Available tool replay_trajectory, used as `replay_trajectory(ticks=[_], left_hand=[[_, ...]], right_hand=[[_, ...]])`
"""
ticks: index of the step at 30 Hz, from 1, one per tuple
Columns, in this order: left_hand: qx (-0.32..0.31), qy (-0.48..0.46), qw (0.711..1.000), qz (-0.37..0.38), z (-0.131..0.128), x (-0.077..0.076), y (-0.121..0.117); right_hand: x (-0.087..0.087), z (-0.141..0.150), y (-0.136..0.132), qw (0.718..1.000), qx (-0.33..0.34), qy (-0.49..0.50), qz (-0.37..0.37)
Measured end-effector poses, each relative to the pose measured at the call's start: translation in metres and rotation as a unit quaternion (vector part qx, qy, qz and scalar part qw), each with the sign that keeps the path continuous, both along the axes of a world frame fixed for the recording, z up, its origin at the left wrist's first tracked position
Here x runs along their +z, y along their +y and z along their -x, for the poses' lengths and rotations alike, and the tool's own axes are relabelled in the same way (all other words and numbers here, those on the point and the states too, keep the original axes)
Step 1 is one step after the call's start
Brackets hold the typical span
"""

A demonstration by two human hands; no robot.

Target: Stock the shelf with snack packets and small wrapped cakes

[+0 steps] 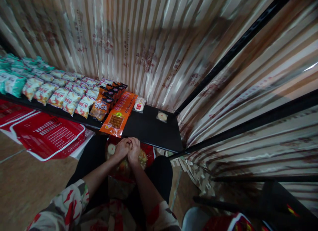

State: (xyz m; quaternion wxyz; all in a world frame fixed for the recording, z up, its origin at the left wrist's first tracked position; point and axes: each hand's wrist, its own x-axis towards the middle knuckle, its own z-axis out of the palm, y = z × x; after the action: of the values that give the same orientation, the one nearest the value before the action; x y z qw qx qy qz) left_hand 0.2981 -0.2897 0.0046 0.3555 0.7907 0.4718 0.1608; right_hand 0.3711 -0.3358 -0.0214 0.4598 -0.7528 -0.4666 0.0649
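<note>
My left hand (121,149) and my right hand (134,150) meet between my knees, near the front edge of the black shelf (151,130). Both sets of fingers are curled and pressed together; whatever they may hold is hidden. Below them is a red basket (150,155) with clear-wrapped items in it, among them a pale round piece (111,149) left of my left hand. An orange snack packet (119,115) lies on the shelf just beyond my hands. Farther back are a wrapped white round item (139,105) and a small wrapped round piece (162,116).
Rows of white snack bags (58,97), orange-and-black bags (100,107) and teal bags (15,83) line the shelf's left side. Red baskets (49,133) stand on the floor beneath. Black frame poles (223,62) and a striped curtain (154,42) border the back and right.
</note>
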Motion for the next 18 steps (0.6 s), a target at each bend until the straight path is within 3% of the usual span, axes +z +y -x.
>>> replay_trajectory(ticks=[4, 10, 14, 18], left_hand=[[-0.022, 0.058, 0.998, 0.015, 0.018, -0.019, -0.005], [-0.039, 0.184, 0.980, 0.061, 0.043, -0.060, -0.015], [-0.061, 0.232, 0.966, 0.094, 0.050, -0.082, -0.032], [-0.069, 0.240, 0.962, 0.106, 0.050, -0.091, -0.045]], right_hand=[[-0.024, 0.013, -0.009, 0.997, 0.029, -0.014, 0.066], [-0.070, 0.031, -0.021, 0.957, 0.078, -0.018, 0.280], [-0.088, 0.036, -0.032, 0.947, 0.097, -0.011, 0.305], [-0.094, 0.036, -0.038, 0.944, 0.102, -0.015, 0.313]])
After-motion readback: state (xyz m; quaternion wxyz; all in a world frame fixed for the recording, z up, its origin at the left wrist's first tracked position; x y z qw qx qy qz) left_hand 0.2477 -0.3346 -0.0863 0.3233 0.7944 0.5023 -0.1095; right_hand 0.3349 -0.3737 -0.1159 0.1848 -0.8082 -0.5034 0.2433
